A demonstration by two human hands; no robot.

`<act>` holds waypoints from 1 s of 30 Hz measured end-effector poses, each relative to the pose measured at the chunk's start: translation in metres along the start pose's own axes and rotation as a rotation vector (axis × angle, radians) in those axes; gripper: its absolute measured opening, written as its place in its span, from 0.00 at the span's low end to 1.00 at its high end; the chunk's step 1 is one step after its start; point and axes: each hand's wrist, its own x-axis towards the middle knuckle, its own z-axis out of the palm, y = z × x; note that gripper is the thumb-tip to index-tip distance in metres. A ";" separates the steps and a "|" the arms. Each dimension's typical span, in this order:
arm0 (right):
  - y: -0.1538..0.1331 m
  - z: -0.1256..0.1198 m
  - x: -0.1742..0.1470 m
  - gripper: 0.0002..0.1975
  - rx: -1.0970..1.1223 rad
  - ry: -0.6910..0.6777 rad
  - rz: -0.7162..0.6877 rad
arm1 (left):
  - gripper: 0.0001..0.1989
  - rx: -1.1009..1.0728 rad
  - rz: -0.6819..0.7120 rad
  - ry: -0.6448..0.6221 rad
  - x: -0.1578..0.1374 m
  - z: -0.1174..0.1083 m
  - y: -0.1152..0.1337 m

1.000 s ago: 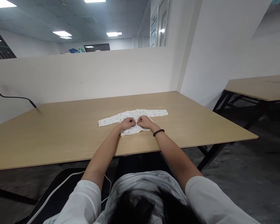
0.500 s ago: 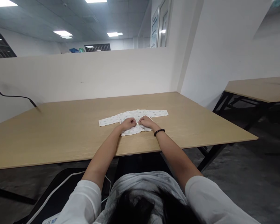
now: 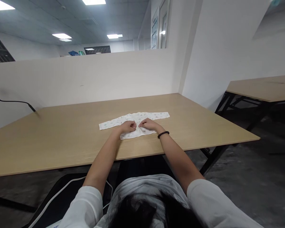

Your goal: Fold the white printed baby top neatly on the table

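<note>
A small white long-sleeved baby shirt [image 3: 137,117] with a faint scattered print lies on the table, its sleeves spread to left and right. My left hand [image 3: 128,126] is closed in a pinch at the middle of the shirt's front. Close beside it, my right hand [image 3: 148,123] pinches the front cloth too, with a black bead bracelet [image 3: 163,134] on that wrist. A narrow gap separates the two sets of fingertips. What exactly sits between the fingers is too small to make out. The cloth is gathered a little below the hands.
The wooden table [image 3: 73,136] ends at a low white partition [image 3: 104,76] behind the shirt. A black cable [image 3: 16,101] hangs at the left. Another table [image 3: 263,88] stands to the right. A white cord [image 3: 59,191] runs down beside my lap.
The fingertips of my two hands have drawn slightly apart at the shirt's front, my left hand shifting a little left. The shirt's lower front lies somewhat flatter.
</note>
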 end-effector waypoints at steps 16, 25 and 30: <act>0.017 -0.011 -0.094 0.14 -0.312 0.239 -0.033 | 0.10 0.129 -0.081 0.483 -0.122 0.033 0.001; -0.001 -0.020 -0.131 0.12 -0.322 0.103 -0.039 | 0.09 0.130 -0.087 0.405 -0.164 0.018 0.012; -0.019 -0.014 -0.129 0.20 -0.330 0.257 -0.170 | 0.22 0.258 -0.010 0.373 -0.164 0.025 0.027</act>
